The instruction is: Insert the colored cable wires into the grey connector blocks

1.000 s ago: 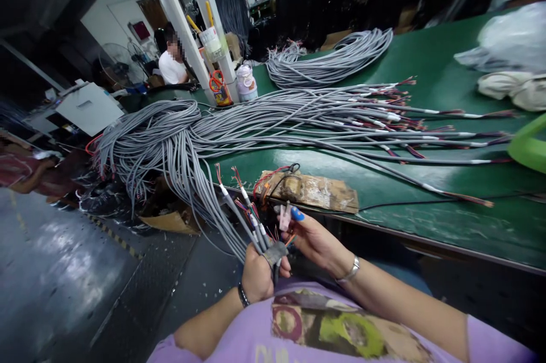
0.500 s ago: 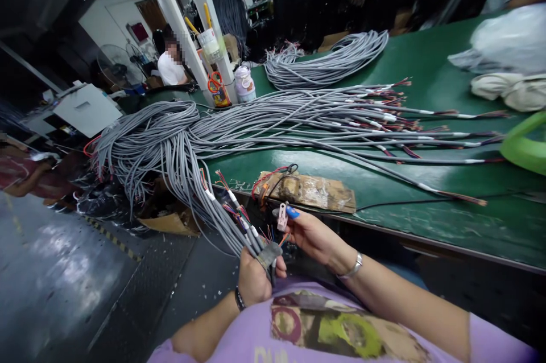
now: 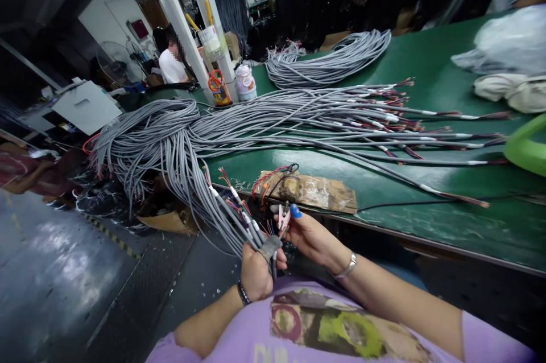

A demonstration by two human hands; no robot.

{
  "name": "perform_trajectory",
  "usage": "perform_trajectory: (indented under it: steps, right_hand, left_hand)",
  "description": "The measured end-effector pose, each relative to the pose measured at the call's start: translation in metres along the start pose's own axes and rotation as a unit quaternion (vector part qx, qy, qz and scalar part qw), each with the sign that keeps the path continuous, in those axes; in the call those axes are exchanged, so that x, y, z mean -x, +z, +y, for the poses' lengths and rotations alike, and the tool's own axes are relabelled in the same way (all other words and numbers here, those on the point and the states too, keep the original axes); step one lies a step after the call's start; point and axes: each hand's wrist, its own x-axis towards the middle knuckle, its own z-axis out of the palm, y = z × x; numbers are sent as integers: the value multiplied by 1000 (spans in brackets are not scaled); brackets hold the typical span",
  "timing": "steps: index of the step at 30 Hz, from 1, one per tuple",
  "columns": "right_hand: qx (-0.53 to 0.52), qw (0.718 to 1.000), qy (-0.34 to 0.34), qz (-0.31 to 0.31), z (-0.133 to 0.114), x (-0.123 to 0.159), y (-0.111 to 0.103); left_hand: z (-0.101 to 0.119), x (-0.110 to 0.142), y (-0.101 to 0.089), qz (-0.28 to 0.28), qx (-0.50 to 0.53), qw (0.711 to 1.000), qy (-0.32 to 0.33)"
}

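My left hand (image 3: 257,273) is closed round a handful of grey cables (image 3: 230,215), whose stripped ends with red and coloured wires fan up to the left. A grey finger cover sits on its forefinger. My right hand (image 3: 310,236) pinches a small pink-white connector clip (image 3: 282,218) just above the cable ends, with thin coloured wires running into it. Both hands sit in front of the green table (image 3: 426,181), over my lap.
A large heap of grey cables (image 3: 273,124) lies across the table and hangs off its left end. A taped cardboard pad (image 3: 315,191) sits near the front edge. Behind are a second cable coil (image 3: 328,61), white posts (image 3: 205,16), a jar (image 3: 246,82) and a seated person (image 3: 170,61).
My right hand with the clip has moved down closer to the cable ends in my left hand. The cable ends have shifted slightly.
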Motion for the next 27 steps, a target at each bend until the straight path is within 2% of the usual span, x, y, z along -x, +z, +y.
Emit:
perform_trajectory:
  steps: [7, 11, 17, 20, 24, 27]
  right_hand:
    - [-23, 999, -36, 28, 1, -2, 6]
    - [-15, 999, -17, 25, 2, 1, 5]
    - [26, 998, 48, -24, -2, 15, -11]
    - [89, 990, 85, -64, -3, 29, -14]
    - [177, 980, 42, -84, -1, 42, -3]
    - [205, 973, 16, -109, -1, 44, 6]
  left_hand:
    - [-5, 1, -4, -17, -29, 999, -11]
    - [-4, 3, -4, -28, -36, 999, -7]
    - [-2, 6, -7, -18, -33, 999, 1]
    - [-8, 7, -13, -22, -38, 999, 9]
    - [-13, 7, -18, -48, -62, 996, 30]
    - [-4, 9, -16, -105, -122, 987, 17]
